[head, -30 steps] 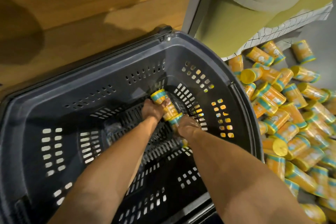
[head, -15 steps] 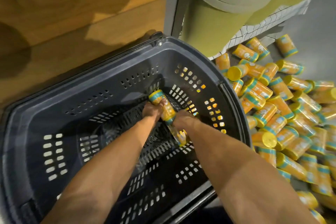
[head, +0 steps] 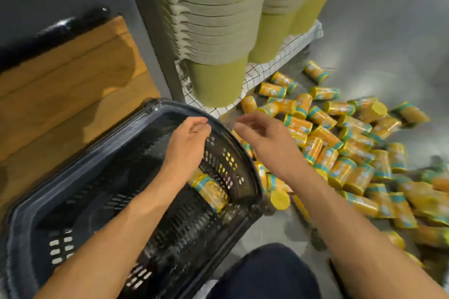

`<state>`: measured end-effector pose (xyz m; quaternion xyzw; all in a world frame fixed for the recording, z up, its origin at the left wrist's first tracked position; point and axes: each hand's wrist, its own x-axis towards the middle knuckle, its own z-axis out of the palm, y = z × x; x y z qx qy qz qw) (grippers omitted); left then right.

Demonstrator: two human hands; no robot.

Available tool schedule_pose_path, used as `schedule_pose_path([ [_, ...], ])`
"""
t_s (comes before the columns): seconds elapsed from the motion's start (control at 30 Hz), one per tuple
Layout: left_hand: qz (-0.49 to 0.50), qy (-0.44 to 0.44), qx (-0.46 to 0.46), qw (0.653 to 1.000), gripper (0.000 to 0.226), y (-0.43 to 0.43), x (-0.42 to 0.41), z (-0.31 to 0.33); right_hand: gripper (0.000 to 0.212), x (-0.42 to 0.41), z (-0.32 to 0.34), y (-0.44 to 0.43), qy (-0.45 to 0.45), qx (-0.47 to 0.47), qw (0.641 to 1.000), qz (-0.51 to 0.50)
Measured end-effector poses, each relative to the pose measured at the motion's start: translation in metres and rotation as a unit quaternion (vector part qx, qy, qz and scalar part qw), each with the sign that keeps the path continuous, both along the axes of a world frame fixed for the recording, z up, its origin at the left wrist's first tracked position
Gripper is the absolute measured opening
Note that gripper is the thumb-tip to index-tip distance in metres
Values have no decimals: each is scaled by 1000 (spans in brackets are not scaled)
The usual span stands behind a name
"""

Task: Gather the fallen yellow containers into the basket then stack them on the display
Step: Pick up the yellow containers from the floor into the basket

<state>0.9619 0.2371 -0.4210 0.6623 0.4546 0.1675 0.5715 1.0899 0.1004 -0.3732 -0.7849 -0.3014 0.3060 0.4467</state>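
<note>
Yellow cylindrical containers (head: 210,190) lie in the slotted plastic basket (head: 97,177); left hand (head: 187,144) and right hand (head: 263,137) hover, grips released.

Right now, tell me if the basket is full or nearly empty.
Nearly empty: the basket holds only a couple of yellow containers by its right wall.

Head view, steeply downward, close over basket (head: 245,153)

Up top you've got two stacks of nested green tubs (head: 213,19), side by side on a white grid-patterned shelf (head: 289,56). Grey upright post (head: 150,43) just left of them. Wooden panel (head: 68,85) far left, with a blurred black thing (head: 73,24) along its top edge. Shiny grey floor (head: 388,31) on the right.
</note>
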Motion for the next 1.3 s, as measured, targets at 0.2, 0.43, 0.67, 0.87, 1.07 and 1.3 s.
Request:
schedule_pose_path([
  [0.2,-167,-53,39,984,17,-103,81,29,20,71,-14,-152,16,44,982,-185],
  [0.43,-292,-75,30,953,24,-225,154,-24,24,88,-83,-324,42,15,935,-352],
  [0.67,-463,30,28,885,34,-301,184,-120,45,58,-194,-434,96,-101,903,-407],
  [0.87,-607,175,106,768,90,-355,186,-226,89,7,-307,-472,135,-299,866,-377],
  [1.07,-649,209,251,687,103,-385,179,-289,100,-11,-372,-472,47,-424,856,-293],
  [1.3,-579,189,200,767,89,-374,187,-263,74,0,-376,-469,11,-460,850,-256],
])
